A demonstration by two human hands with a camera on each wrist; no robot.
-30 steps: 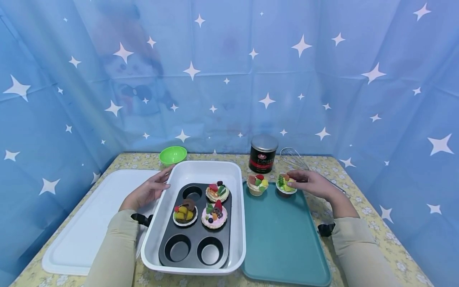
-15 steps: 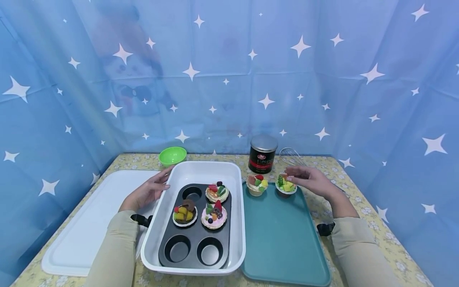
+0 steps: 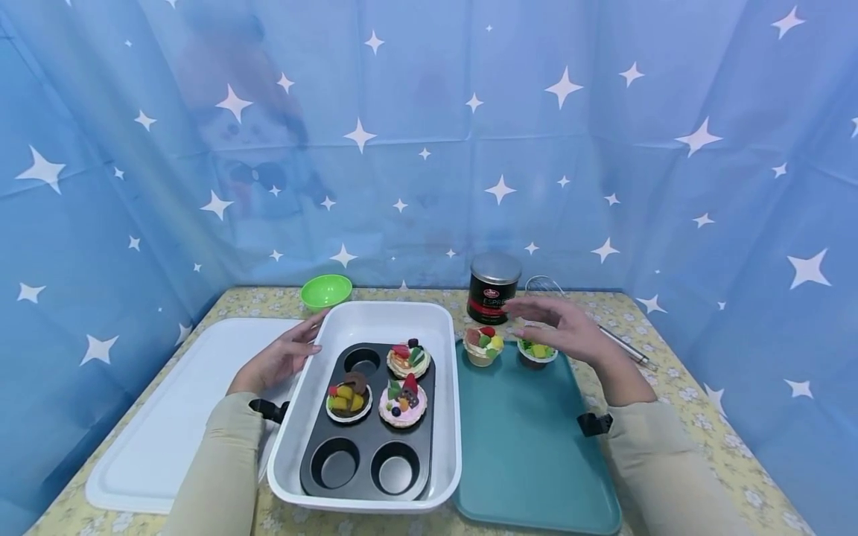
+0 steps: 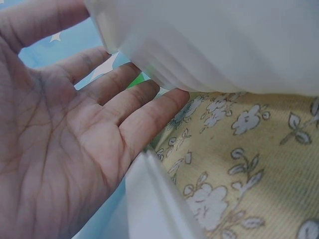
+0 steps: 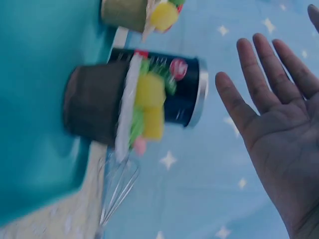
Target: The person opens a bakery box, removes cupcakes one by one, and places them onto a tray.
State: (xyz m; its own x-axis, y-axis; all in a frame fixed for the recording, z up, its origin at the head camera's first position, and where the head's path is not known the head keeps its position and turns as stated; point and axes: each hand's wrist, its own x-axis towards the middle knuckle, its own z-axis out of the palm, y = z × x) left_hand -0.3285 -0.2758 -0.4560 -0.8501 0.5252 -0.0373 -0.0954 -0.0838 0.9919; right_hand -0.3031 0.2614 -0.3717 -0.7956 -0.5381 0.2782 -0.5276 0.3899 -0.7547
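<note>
Head view: right hand (image 3: 559, 327) flat in the air, fingers straight and spread, holding nothing, just above a small brown-cup cake (image 3: 536, 353) at the far end of the green tray (image 3: 529, 461). Second cake (image 3: 482, 345) just beside it. Black can (image 3: 493, 286) and whisk (image 3: 590, 316) behind. Left hand (image 3: 281, 357) open too, fingers straight, touching the side of the white dish (image 3: 375, 316). Inside the dish, a muffin pan (image 3: 369, 432) with three cakes.

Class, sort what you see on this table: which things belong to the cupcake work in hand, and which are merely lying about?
In use: two cupcakes on the teal tray: the green-topped cupcake under the open right hand and the strawberry-topped cupcake; muffin tin; white dish, touched by the left hand.

Lying about: green bowl, espresso can, whisk, white board.
</note>
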